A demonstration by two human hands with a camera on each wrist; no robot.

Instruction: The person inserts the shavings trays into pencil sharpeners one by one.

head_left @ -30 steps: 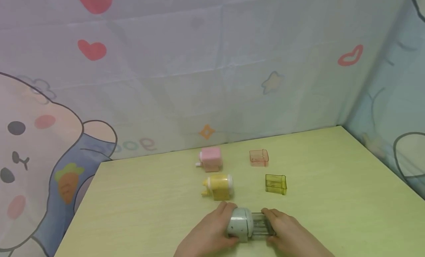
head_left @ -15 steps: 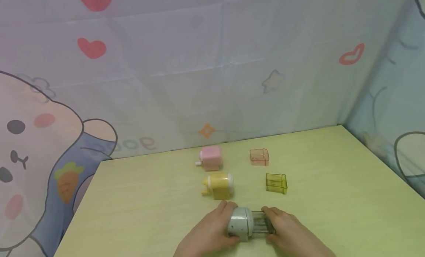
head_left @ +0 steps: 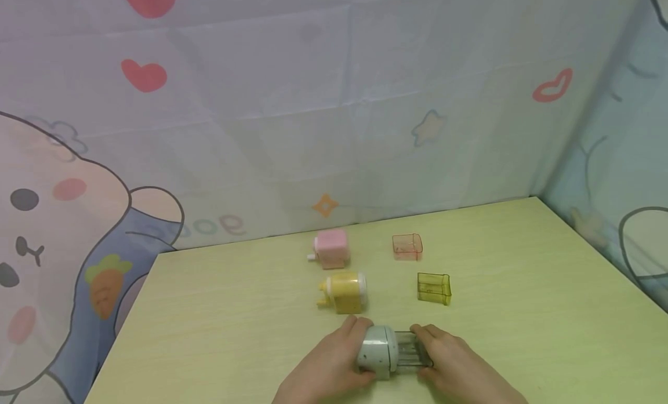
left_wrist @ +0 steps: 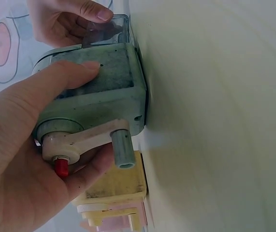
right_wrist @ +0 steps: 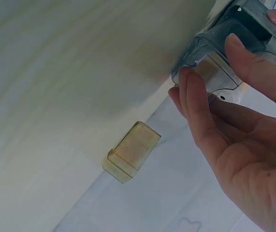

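My left hand (head_left: 334, 363) grips a grey-green crank pencil sharpener (head_left: 377, 352), its thumb lying across the body in the left wrist view. The sharpener's pale crank arm (left_wrist: 87, 140), with a grey-green knob and a red tip at its hub, points away from the drawer side. A clear smoky shavings drawer (head_left: 409, 350) sticks out of the sharpener's right side. My right hand (head_left: 456, 363) pinches that drawer's outer end between thumb and fingers. In the right wrist view, the drawer's inner end (right_wrist: 234, 36) meets the body's opening.
Behind the hands stand a yellow crank sharpener (head_left: 348, 294) and, farther back, a pink one (head_left: 332, 248). To their right lie a clear yellow drawer (head_left: 434, 289) and a clear pink drawer (head_left: 407, 247). A patterned cloth (head_left: 261, 160) hangs along the table's back edge.
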